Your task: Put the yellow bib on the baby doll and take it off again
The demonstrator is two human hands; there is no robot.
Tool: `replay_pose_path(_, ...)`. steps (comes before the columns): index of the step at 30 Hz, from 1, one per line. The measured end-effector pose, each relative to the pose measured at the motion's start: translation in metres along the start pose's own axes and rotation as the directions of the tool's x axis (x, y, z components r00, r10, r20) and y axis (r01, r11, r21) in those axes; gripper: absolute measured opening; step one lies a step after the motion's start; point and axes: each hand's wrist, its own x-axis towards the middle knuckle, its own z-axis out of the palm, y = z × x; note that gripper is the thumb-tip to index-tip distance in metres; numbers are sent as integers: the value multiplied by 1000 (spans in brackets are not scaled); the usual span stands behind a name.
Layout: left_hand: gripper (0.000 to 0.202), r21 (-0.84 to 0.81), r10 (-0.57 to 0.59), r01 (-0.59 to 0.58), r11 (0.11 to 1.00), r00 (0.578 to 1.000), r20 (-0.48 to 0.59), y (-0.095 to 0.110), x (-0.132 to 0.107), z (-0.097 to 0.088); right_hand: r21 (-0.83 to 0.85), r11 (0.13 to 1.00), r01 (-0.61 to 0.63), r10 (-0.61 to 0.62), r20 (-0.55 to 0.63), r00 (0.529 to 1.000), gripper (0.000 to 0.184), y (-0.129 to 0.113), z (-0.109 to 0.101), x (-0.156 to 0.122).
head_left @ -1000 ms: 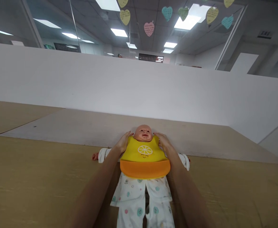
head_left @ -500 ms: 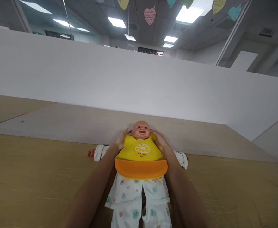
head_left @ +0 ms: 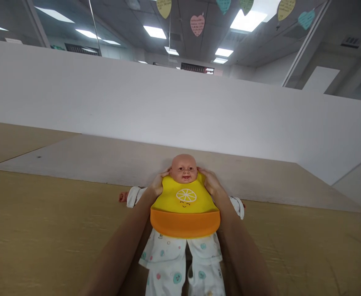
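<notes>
"Baby doll [head_left: 185, 168]: where does it lie?"

"On its back on the tan tabletop [head_left: 44, 230], head toward the far side, legs toward the person, arms out to the sides. It wears a white printed sleepsuit [head_left: 164, 259] with teal and pink dots, and a yellow silicone bib [head_left: 185, 201] with an orange catch pocket [head_left: 185, 224] across its front."

"And the hands?"

"Both are at the neck. The left hand [head_left: 158, 185] and the right hand [head_left: 209, 182] each grip a top corner of the bib, a narrow hold close against the doll, with the fingers partly hidden behind the bib's edge."

"What has just changed?"

"The bib's collar sits higher and snugger under the chin than a second ago, and both hands have drawn nearer the head."

"What lies beyond?"

"A grey panel [head_left: 106, 158] past the head, then a white partition wall [head_left: 137, 102]. Paper hearts [head_left: 197, 25] hang from the ceiling [head_left: 229, 41] above."
</notes>
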Motion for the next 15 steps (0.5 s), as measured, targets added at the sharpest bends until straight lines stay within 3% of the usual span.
replay_pose_path(4, 58, -65, 22, -18, 998, 998, 67, -4, 4, -7, -82, 996, -25, 31, 73, 997, 36, 3, -4, -1)
replay_pose_path(8, 67, -63, 17, -10, 998, 993, 115, -8, 6, -13, -199, 979, -34, 50, 72, 996, 31, 11, -3, -1)
replay_pose_path(12, 77, -43, 23, -17, 999, 990, 139, -9, 3, -12, -267, 959, -95, 133, 130, 983, 16, 15, 4, 15)
replay_pose_path(15, 71, -33, 21, -17, 999, 992, 127, -6, -3, -6, -280, 951, -132, 187, 182, 965, 11, 9, 9, 29)
